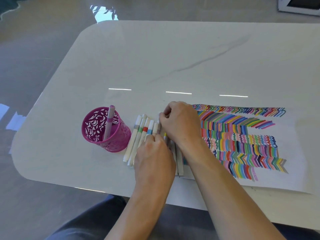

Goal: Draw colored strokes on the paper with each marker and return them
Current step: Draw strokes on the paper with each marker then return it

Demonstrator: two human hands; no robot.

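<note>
Hovering palms-down, both hands (180, 125) (fingers curled) over markers (143, 134).

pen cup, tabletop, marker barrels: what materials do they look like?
Pen cup: likely painted metal, magenta, thin wall with cut-out pattern; could be plastic.
Tabletop: glossy white stone or stone-look slab, grey veining, sharp light reflections.
Marker barrels: matte white plastic, by the look, with coloured bands.

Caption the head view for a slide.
Both hands sort markers between a pink cup and striped paper.
</note>
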